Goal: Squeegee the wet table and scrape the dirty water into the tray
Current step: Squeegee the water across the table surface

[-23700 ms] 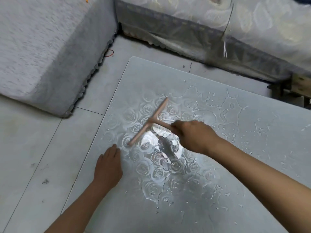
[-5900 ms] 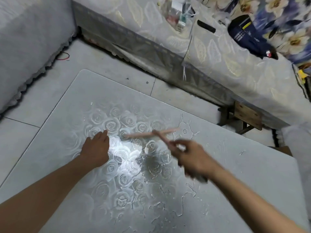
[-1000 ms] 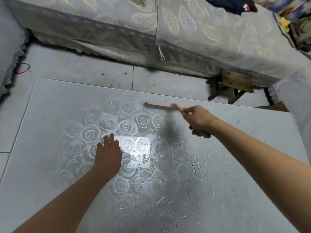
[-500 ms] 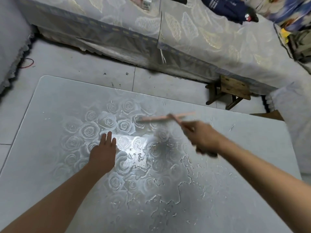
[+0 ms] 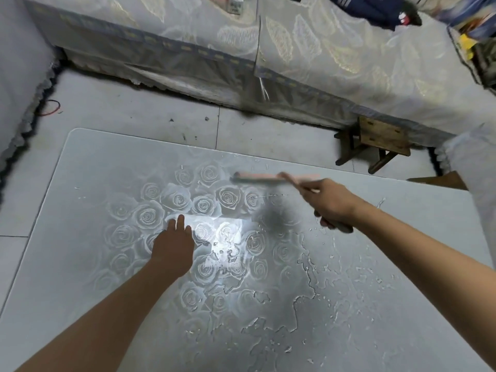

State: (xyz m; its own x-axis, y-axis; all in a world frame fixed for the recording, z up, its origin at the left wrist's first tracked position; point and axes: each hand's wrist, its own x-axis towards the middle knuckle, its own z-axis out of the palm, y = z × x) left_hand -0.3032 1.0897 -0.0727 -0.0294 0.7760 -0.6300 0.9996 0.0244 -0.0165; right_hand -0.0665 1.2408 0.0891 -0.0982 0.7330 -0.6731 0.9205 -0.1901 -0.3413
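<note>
- a small wooden stool (image 5: 381, 135) on the tiled floor (image 5: 134, 108)
- a leaf-patterned cover (image 5: 335, 49) behind it
- a dark blue cloth (image 5: 375, 12) on the cover
- a thin red loop (image 5: 51, 107) at the far left

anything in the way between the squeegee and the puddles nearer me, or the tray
Nothing visible lies between the squeegee, held in the right hand, and the puddles: just wet table. The left hand rests flat, left of the blade's line. No tray is in view, so that path cannot be judged.
</note>
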